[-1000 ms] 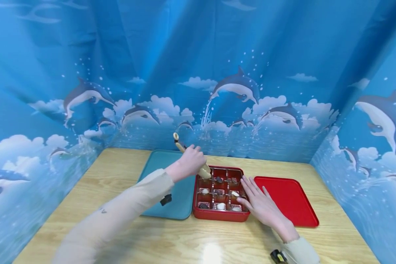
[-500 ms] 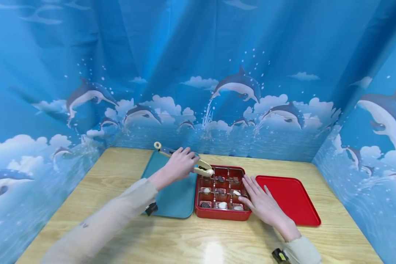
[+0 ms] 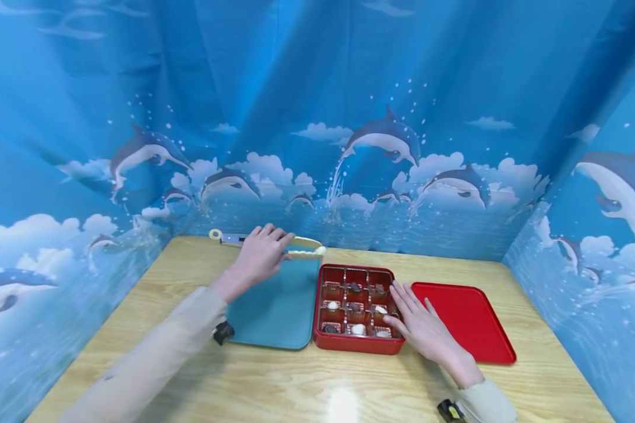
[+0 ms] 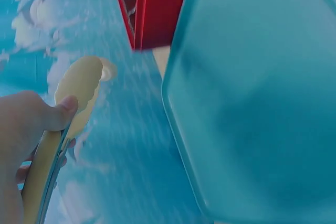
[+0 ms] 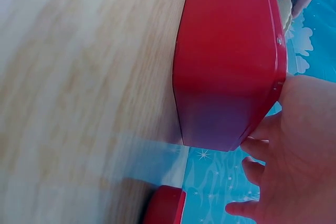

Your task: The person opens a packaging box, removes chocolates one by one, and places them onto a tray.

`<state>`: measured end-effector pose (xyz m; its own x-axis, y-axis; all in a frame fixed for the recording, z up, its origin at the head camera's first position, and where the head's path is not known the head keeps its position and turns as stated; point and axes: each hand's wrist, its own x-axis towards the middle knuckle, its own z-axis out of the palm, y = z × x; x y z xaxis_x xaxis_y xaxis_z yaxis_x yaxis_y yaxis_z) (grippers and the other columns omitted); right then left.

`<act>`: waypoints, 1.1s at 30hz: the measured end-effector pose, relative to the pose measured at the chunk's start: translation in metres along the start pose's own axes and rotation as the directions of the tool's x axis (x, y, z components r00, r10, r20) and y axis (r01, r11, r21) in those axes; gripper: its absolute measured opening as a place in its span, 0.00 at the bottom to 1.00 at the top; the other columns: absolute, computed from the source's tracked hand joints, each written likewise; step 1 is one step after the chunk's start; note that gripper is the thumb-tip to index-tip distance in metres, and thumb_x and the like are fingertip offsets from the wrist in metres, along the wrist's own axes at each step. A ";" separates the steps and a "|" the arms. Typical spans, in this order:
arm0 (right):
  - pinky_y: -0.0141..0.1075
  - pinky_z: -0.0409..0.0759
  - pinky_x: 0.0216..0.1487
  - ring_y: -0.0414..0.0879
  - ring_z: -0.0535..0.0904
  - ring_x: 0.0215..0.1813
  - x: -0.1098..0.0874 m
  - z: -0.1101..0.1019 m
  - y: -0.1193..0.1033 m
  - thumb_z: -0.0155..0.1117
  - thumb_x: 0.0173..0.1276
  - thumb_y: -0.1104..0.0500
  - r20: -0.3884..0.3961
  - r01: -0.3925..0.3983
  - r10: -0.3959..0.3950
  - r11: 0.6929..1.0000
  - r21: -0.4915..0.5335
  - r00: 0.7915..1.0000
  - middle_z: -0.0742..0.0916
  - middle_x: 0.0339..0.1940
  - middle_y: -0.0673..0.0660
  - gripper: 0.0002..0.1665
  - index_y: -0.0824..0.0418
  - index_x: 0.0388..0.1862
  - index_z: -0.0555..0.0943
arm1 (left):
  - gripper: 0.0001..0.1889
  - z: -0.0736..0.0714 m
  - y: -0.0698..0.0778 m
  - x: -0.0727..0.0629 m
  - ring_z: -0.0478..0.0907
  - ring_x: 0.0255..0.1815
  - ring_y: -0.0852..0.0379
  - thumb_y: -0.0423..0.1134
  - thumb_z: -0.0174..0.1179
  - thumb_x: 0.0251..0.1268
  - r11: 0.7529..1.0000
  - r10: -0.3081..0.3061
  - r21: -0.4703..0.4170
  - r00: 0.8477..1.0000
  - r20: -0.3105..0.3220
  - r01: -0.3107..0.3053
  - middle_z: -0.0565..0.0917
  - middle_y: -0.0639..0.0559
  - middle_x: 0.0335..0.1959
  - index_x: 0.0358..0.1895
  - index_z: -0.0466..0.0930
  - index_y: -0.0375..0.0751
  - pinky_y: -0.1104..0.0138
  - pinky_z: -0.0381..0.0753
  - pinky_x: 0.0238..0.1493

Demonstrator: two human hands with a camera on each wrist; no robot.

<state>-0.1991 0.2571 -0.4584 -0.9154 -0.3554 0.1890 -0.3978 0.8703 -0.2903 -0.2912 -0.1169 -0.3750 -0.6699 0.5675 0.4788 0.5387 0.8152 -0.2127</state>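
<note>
My left hand (image 3: 260,254) grips a pair of cream-coloured tongs (image 3: 306,242) with a ring at the handle end. A small white piece (image 3: 320,251), perhaps a chocolate, is pinched between the tips, also visible in the left wrist view. The tongs hover above the far edge of a teal tray (image 3: 270,311). To its right stands a red box (image 3: 357,344) with a clear divided insert, where dark and white pieces sit in several compartments. My right hand (image 3: 425,329), fingers extended, rests against the box's right rim; the right wrist view shows it beside the red wall.
A flat red lid (image 3: 463,323) lies to the right of the box. Everything stands on a wooden table (image 3: 275,382), bounded at the back and sides by a blue dolphin-print curtain (image 3: 296,117).
The tongs, first dipped into the box's back left compartment, have lifted a white piece out. My left hand has carried it up and left, over the tray. My right hand stays put.
</note>
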 end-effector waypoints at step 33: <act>0.68 0.51 0.74 0.63 0.50 0.82 0.000 -0.001 -0.001 0.53 0.77 0.37 0.022 -0.034 0.034 0.999 -0.013 0.999 0.59 0.83 0.61 0.46 0.63 0.82 0.56 | 0.09 0.041 -0.076 -0.034 0.77 0.38 0.43 0.35 0.72 0.58 0.966 -0.087 0.253 0.988 0.128 0.053 0.83 0.41 0.32 0.39 0.86 0.33 0.56 0.75 0.37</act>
<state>-0.1986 0.2563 -0.4571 -0.9295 -0.3329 0.1588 -0.3660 0.8861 -0.2844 -0.3306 -0.1936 -0.4097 -0.7740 0.5043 0.3829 0.3556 0.8465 -0.3962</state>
